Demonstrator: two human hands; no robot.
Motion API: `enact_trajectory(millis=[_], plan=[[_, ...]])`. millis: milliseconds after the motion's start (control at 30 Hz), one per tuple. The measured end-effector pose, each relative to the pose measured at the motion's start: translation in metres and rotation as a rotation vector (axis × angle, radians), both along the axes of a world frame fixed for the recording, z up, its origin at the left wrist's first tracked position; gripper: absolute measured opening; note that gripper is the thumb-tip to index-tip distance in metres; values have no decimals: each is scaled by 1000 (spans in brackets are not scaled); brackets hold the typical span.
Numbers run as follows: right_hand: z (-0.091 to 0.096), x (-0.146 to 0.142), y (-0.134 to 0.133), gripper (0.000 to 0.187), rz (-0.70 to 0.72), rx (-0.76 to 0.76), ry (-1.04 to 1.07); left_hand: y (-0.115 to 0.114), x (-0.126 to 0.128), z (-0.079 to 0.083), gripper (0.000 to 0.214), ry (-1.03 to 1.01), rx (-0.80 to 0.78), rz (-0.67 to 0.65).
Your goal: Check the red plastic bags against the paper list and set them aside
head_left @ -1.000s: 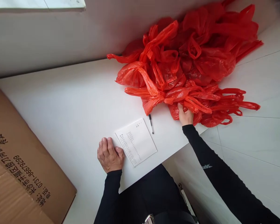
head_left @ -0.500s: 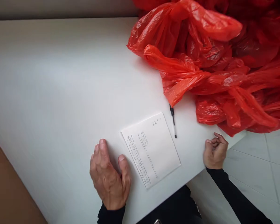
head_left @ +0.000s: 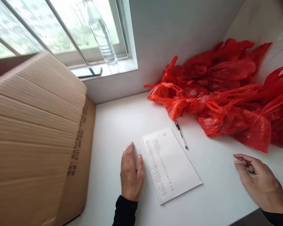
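My left hand lies flat on the white table, palm down and empty, with the thumb held off from the fingers. Just to its right is a white pad of paper with handwritten columns of numbers and characters. A black-and-clear pen lies past the pad's upper right edge, its far end close to a red plastic bag. Over at the right edge of the table rests my right hand, with nothing in it. Its index finger and thumb point left with a gap between them, and the other fingers are curled under.
Several tied red plastic bags are heaped along the back right of the table. A large cardboard box stands at the left. Behind, a clear plastic bottle stands on the sill of a barred window.
The view has tilted up and swung left, bringing the window, bottle and box into sight. My right hand has moved farther onto the table, its thumb and index finger more apart.
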State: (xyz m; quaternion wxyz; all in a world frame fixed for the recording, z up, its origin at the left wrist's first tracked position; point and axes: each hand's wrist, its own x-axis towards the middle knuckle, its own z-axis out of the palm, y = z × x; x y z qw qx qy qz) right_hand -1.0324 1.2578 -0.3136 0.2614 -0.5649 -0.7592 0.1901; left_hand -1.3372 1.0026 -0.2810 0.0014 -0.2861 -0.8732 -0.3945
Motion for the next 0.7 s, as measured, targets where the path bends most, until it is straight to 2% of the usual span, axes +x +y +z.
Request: enact_trajectory(millis=[133,267,367,467,600,700], plan=[[-10,4,5,32,38,-70,157,-14,6,8,37,-151,270,91],[-6,9,2,37,49,-107,250,-36,36,19,43,-155,485,223],[-2,13,-3,41,34,-121,323,-57,61,26,54,-130,506,217],[-2,14,-6,47,36,-93,405,-80,77,30,62,-125,467,247],[-7,14,-7,52,103,-76,498,-99,82,29,60,-88,497,376],[-13,13,-5,54,125,-141,537,-100,83,27,49,-68,548,501]])
